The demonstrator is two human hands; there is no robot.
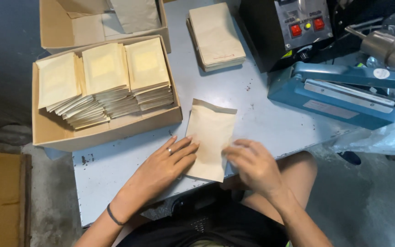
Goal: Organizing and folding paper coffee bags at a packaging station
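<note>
Kraft pouch (210, 137) lies flat at the table's (261, 114) near edge, mouth unsealed. Left hand (163, 167) presses it, fingers spread; right hand (252, 164) pinches its right edge. Three stacks of pouches fill the box (51, 132); one stack (216, 36) waits beside one blue sealer (339, 93).

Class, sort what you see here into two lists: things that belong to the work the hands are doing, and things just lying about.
In the work:
- left hand, flat on the pouch
- right hand, fingers at its edge
- brown paper pouch on the grey table

Lying about:
- cardboard box of stacked pouches
- loose pouch stack
- blue heat sealer
- black machine with red buttons
</note>
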